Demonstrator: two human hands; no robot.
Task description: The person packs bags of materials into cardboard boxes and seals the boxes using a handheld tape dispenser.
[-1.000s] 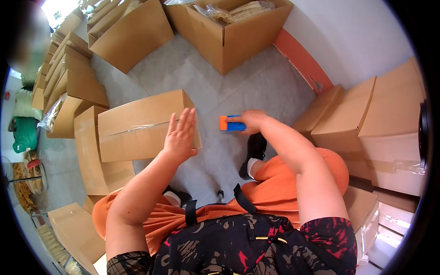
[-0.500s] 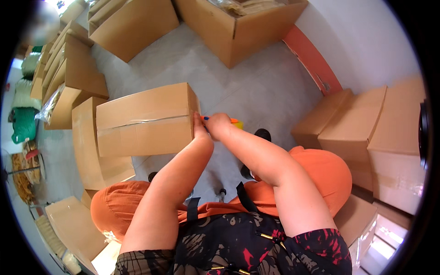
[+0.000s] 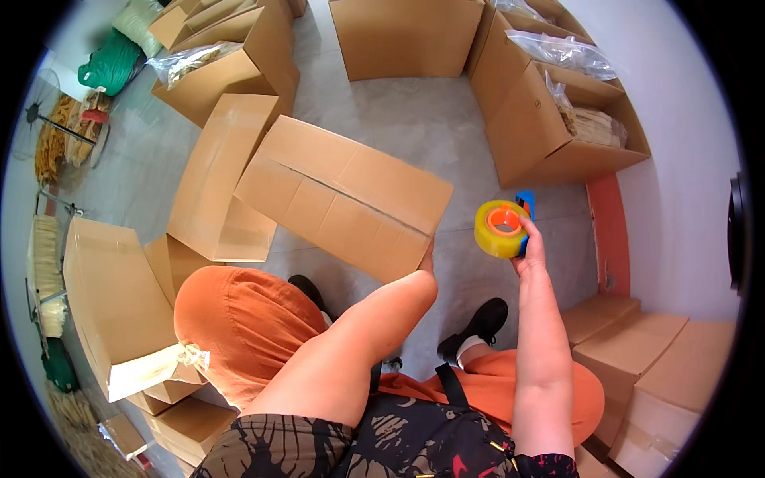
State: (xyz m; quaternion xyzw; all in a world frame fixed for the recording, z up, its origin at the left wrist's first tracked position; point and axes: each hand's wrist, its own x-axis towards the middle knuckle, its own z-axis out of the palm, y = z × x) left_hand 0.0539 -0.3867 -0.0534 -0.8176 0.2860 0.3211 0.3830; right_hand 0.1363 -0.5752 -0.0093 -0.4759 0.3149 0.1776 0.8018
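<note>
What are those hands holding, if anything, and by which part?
The right hand holds a tape dispenser by its blue side, beside the yellow roll. The left hand is at one end of a carton, mostly hidden; whether it grips cannot be told.

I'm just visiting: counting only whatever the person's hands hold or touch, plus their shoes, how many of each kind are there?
Tape dispenser in right hand: 1
Cardboard box at left hand: 1
Black shoes: 2
Total: 4
</note>
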